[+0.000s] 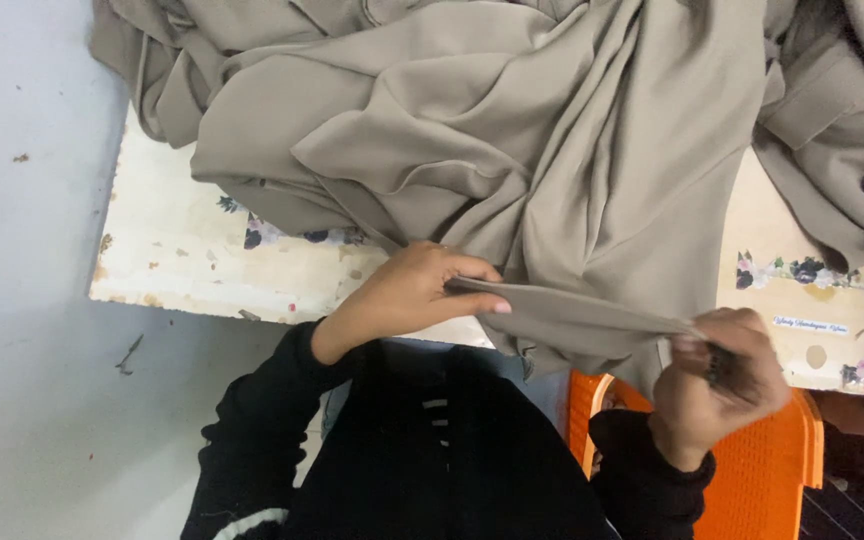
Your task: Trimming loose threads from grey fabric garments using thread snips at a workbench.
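A big piece of grey-brown cloth (512,130) is lying in soft folds and bunches over the tabletop (177,255). It is covering most of the top and hanging down over the near edge. One narrow strip of the cloth (582,315) is being pulled out flat and tight between the person's two hands.

The left hand (417,290) is holding one end of that strip. Its grip is closing on the cloth, with the thumb under the strip and the fingers curling over the top. The hand is sitting just at the near edge of the tabletop.

The right hand (722,375) is holding the other end of the strip. Its grip is shutting tight around the cloth in a fist. Something small and dark (720,365) is peeking out between the fingers, but it is too hidden to tell what it is. This hand is hanging in front of the tabletop, lower than the left one.

Both arms are wearing black sleeves (272,420). An orange plastic chair (762,470) with little holes in it is showing under the right arm.

The tabletop is pale and worn, with brown chips near its left edge. A band of small dark and pink flowers (802,272) is running across it. More of the same grey-brown cloth (842,120) is piling up at the far right. The grey floor (22,300) is showing to the left of the tabletop.
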